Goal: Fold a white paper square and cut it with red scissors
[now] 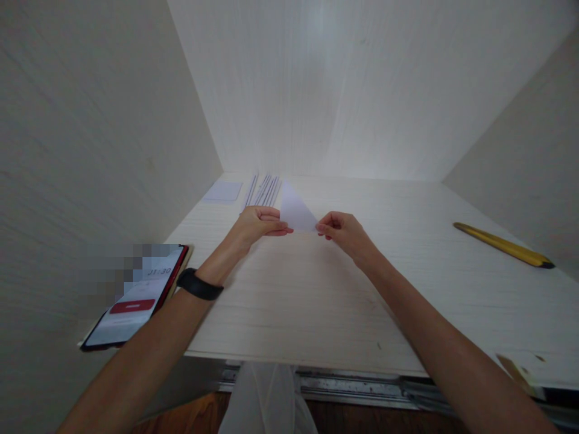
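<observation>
The folded paper (296, 212) sits between the two hands, lifted just above the pale wooden surface (316, 289) and roughly centred in front of the person. It shows as a white triangle: its lower edge runs left to right from one hand to the other, and its point rises up and away, leaning a little to the left. The left hand (259, 224) pinches the lower left corner, thumb and fingertips closed on the paper; the right hand (341, 232) pinches the lower right corner the same way. Both hands are equally close to it, each touching one end, so the paper's long edge spans the gap between them.

Beyond the left hand, near the back wall, lies a row of folded strips (263, 190), with a small flat sheet (222, 191) just to their left. A phone (138, 295) with a lit screen rests at the left edge of the surface, near the left wrist and its dark wristband (199, 284). A yellow ruler-like tool (502, 244) lies well apart at the right.
</observation>
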The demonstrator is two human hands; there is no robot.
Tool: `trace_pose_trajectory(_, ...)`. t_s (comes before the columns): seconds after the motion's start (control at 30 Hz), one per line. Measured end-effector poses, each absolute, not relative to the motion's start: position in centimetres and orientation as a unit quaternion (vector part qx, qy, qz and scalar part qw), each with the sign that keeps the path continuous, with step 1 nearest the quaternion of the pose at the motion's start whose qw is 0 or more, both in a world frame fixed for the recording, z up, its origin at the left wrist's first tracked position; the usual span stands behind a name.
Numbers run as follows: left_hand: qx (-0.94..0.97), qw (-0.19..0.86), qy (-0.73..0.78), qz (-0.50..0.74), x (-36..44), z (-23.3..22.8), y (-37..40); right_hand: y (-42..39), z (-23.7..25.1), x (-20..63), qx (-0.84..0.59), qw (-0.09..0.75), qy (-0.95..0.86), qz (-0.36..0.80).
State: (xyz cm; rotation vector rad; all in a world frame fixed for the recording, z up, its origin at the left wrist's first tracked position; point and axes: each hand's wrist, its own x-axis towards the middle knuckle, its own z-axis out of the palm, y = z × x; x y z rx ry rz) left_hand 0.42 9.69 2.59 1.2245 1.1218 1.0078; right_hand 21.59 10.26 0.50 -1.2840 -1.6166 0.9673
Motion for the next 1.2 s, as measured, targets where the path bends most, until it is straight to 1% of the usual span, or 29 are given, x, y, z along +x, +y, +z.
trace_pose_trajectory(0.13, 0.515, 0.558, 0.479, 0.44, 0.3, 2.3, 9.8, 10.3, 0.5, 21.6, -0.515, 0.39, -0.629, 0.432)
trace_pose_trajectory(0.23, 0.522, 0.554, 0.482, 0.434, 0.1, 2.3, 10.0, 10.5, 0.3, 21.8, -0.495, 0.397, -0.62, 0.462)
trace_pose_trajectory(0.47, 0.521, 0.557, 0.47, 0.444, 0.1, 2.5, 9.9, 10.3, 0.9, 22.2, -0.495, 0.415, -0.607, 0.462)
trace_pose_trajectory(0.57, 0.532, 0.569, 0.458, 0.427, 0.1, 2.7, 9.7, 10.2, 1.2, 22.2, -0.474, 0.462, -0.63, 0.407)
trace_pose_trajectory(0.67, 0.54, 0.615, 0.432, 0.379, 0.2, 2.8, 9.6, 9.7, 1.4, 21.8, -0.438, 0.483, -0.705, 0.28)
trace_pose_trajectory(0.8, 0.545, 0.672, 0.402, 0.3, 0.3, 2.7, 9.4, 9.1, 1.3, 21.4, -0.364, 0.445, -0.803, 0.158)
trace_pose_trajectory(0.9, 0.551, 0.68, 0.391, 0.285, 0.4, 2.6, 9.0, 9.0, 1.1, 21.4, -0.363, 0.435, -0.819, 0.088)
trace_pose_trajectory(1.0, 0.575, 0.662, 0.388, 0.284, 0.5, 2.6, 8.8, 9.1, 1.2, 21.5, -0.386, 0.445, -0.806, 0.065)
trace_pose_trajectory(1.07, 0.593, 0.638, 0.392, 0.298, 0.7, 2.6, 8.9, 9.3, 1.3, 21.5, -0.4, 0.437, -0.802, 0.079)
trace_pose_trajectory(1.2, 0.585, 0.589, 0.395, 0.395, 0.9, 2.4, 9.5, 9.5, 1.5, 21.3, -0.44, 0.395, -0.798, 0.12)
